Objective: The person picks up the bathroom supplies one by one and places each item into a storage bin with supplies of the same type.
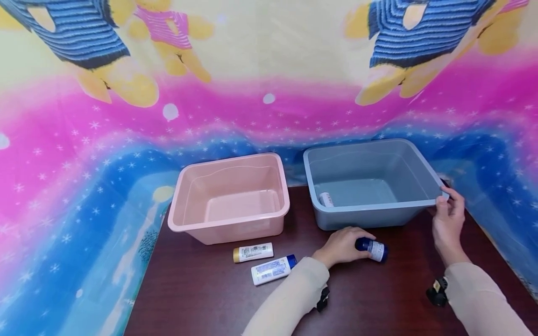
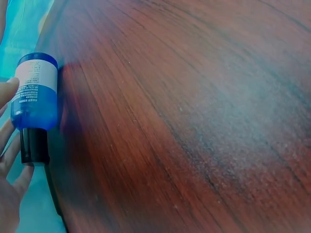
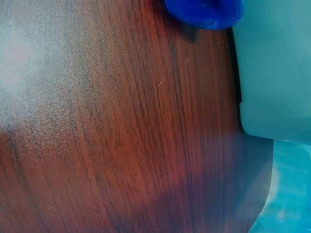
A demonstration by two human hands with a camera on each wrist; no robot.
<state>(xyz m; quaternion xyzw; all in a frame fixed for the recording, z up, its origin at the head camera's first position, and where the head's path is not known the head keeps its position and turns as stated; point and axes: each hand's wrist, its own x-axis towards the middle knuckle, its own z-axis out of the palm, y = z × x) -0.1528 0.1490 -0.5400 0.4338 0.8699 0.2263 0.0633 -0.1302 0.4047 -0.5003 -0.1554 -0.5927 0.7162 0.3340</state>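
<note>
My left hand [image 1: 345,246] holds a small dark blue bottle [image 1: 379,250] with a white label, low over the table in front of the blue-grey tub [image 1: 361,218]. In the left wrist view the bottle [image 2: 35,109] shows its black cap, with the thumb against its label. My right hand [image 1: 449,221] grips the tub's right front corner, thumb on the rim and fingers around the outside. Inside the tub, at its left front, lies a small white container [image 1: 325,199]. The right wrist view shows the blue bottle's end [image 3: 206,12] beside the tub's wall [image 3: 277,73].
A pink tub [image 1: 235,228] stands left of the blue-grey one. Before it lie a white tube with a yellow cap [image 1: 254,252] and a white bottle with a blue cap [image 1: 271,270]. A printed cloth [image 1: 260,116] hangs behind the dark wooden table [image 1: 201,298].
</note>
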